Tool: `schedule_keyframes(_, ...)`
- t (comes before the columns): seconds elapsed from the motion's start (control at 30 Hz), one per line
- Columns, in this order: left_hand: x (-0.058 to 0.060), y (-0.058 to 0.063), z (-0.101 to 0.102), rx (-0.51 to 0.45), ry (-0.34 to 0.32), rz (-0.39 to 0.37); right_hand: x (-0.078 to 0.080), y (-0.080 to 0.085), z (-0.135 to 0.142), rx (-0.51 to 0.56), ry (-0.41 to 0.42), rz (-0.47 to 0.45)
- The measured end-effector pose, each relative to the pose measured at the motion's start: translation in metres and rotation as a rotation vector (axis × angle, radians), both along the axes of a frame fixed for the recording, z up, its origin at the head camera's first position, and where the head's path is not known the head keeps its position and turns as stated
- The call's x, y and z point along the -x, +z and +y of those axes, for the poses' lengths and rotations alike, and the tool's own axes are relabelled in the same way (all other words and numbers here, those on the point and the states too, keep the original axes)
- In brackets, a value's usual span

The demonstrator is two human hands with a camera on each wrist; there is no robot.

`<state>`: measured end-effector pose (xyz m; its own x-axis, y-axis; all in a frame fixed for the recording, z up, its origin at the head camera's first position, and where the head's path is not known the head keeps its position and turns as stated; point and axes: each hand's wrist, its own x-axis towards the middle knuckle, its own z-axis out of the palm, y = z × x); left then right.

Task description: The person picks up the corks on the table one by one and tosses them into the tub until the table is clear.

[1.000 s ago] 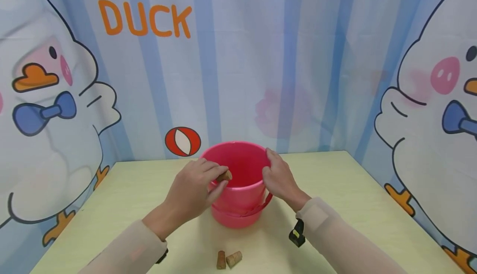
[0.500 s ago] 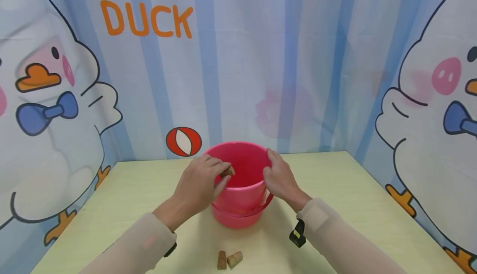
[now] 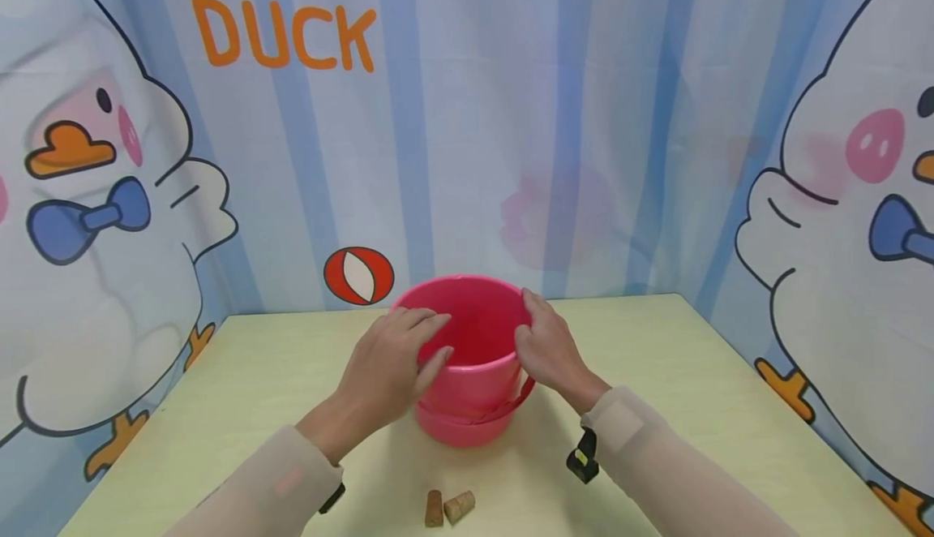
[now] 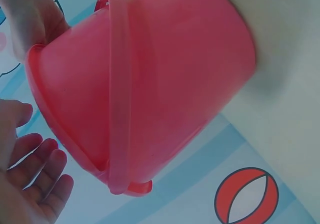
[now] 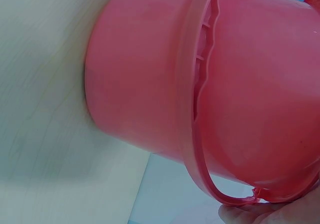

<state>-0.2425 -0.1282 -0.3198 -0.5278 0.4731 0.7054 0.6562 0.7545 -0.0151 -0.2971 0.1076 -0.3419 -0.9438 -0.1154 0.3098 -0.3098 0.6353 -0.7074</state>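
A pink bucket (image 3: 467, 407) stands upright on the table, its handle (image 4: 119, 84) hanging down against its near side. My left hand (image 3: 390, 363) is over the bucket's left rim, thumb and fingers spread apart with nothing between them. In the left wrist view the same hand (image 4: 30, 169) shows its loosely bent fingers beside the rim. On the right side my right hand (image 3: 550, 350) grips the rim, thumb outside. Two corks, one darker cork (image 3: 434, 509) and one lighter cork (image 3: 460, 507), lie in front of the bucket. The bucket's bottom inside is hidden.
The pale yellow table (image 3: 292, 375) reaches back to a striped blue curtain (image 3: 474, 115) printed with ducks. Curtain panels also stand at the left and right sides. A black wrist strap (image 3: 582, 457) sits at my right sleeve.
The cork that my left hand pinched above the bucket is gone from its fingers, which have parted. The right hand and the two corks on the table stay put.
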Motion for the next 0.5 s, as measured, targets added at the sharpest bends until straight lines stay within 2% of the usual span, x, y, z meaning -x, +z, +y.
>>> schedule_keyframes(0.5, -0.016, -0.001, -0.009, -0.089, -0.119, 0.08, -0.001, 0.001, 0.0, 0.003, 0.002, -0.003)
